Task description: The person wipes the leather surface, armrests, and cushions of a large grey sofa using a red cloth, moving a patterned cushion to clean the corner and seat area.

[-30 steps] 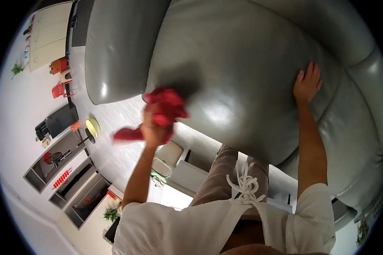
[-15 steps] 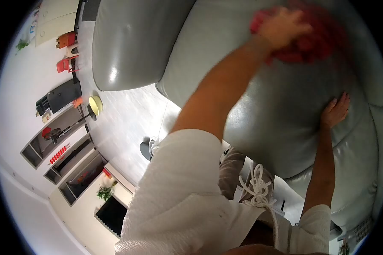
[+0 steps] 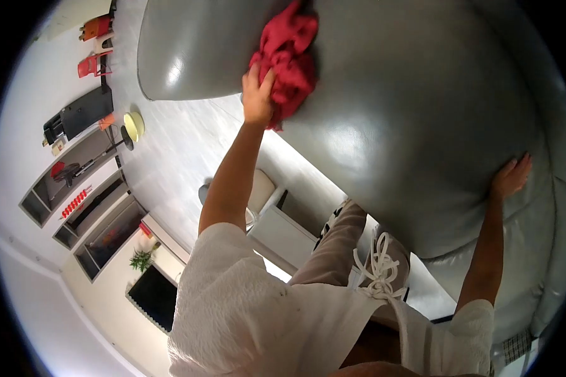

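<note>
A crumpled red cloth (image 3: pixel 290 63) is gripped by my left hand (image 3: pixel 258 94), whose fingers press into its left side. The cloth lies against the grey leather seat (image 3: pixel 383 113), at its left edge beside the rounded armrest (image 3: pixel 201 50). Toward the right of the same grey seat, my right hand (image 3: pixel 511 177) rests with its fingers stretched out, holding nothing.
A stool (image 3: pixel 261 191) and a light grey cabinet (image 3: pixel 283 235) stand below the seat's front edge. Farther left are a yellow bowl-like object (image 3: pixel 134 126), red chair (image 3: pixel 94 65), black case (image 3: pixel 87 112), wall shelves (image 3: pixel 38 201) and green plant (image 3: pixel 141 259).
My left hand and the red cloth went from the seat's front left edge across to its far right, then back to the left edge. My right hand stays on the leather, lower in view.
</note>
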Demonstrator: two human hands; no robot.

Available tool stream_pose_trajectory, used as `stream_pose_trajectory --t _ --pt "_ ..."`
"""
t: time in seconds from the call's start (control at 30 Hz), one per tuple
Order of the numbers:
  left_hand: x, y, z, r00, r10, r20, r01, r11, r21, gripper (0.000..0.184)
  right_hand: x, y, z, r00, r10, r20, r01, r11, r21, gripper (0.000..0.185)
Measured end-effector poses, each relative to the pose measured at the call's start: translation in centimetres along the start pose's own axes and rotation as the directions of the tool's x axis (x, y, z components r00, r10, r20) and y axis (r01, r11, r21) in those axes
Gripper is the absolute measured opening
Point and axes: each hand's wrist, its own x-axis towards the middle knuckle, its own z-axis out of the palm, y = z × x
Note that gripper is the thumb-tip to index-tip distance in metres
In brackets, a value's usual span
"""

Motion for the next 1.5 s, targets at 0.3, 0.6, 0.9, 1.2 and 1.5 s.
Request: stream_pose_trajectory --t 0.3,0.6,0.9,1.2,1.5 --pt "-28.5 -17.3 -4.0 0.517 -0.838 0.174 0.847 0.53 0.04 0.037 -0.2 0.1 0.6 0.999 -0.02 -0.038 0.021 0.999 0.028 0.057" --pt "-11.0 -16.5 9.0 0.566 -0.729 0.385 0.277 -0.271 -0.922 0.045 -1.2 -1.5 2.7 0.999 -0.047 -0.012 0.048 0.994 0.095 0.062" --pt "-24.1 9.1 21.1 0.433 -0.633 0.642 0.07 -0.687 -0.724 0.044 -1.9 0.1 4.3 0.994 -0.097 -0.051 0.103 0.984 0.143 0.059" --pt "-23.9 49.1 25.1 0.37 -0.361 0.856 0.377 -0.784 -0.494 0.044 -1.4 0.6 4.7 0.992 -0.074 -0.098 0.087 0.988 0.129 0.053" --pt "-30.5 47.3 17.8 0.394 -0.349 0.85 0.595 -0.608 -0.525 0.045 -2.2 -1.4 3.7 0.996 0.079 -0.036 -0.077 0.996 0.05 0.053"
